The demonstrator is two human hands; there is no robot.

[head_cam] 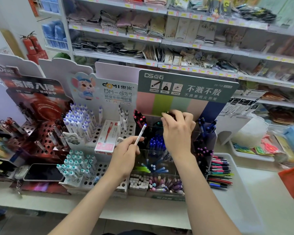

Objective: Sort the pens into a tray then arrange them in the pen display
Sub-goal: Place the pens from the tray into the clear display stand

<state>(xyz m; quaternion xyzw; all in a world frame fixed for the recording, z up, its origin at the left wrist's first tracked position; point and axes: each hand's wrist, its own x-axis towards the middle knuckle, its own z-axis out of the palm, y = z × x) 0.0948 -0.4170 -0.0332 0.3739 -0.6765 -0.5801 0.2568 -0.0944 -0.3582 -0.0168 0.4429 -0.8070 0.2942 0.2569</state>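
head view: the left hand [126, 154] pinches a white pen [140, 134] with a blue tip between thumb and fingers, the pen tilted up and to the right, its tip over the dark back compartments of the clear pen display [210, 138]. the right hand [176, 131] reaches further back, fingers curled over something dark at the top row of the display, just below the green header card [185, 87]; motion blur hides what it grips, so i cannot tell if it is a pen. between the two hands stands a cluster of blue pens [157, 142]. to the right of the display, a white tray [231, 156] holds a pile of mixed coloured pens [220, 172] lying flat, near the right forearm.
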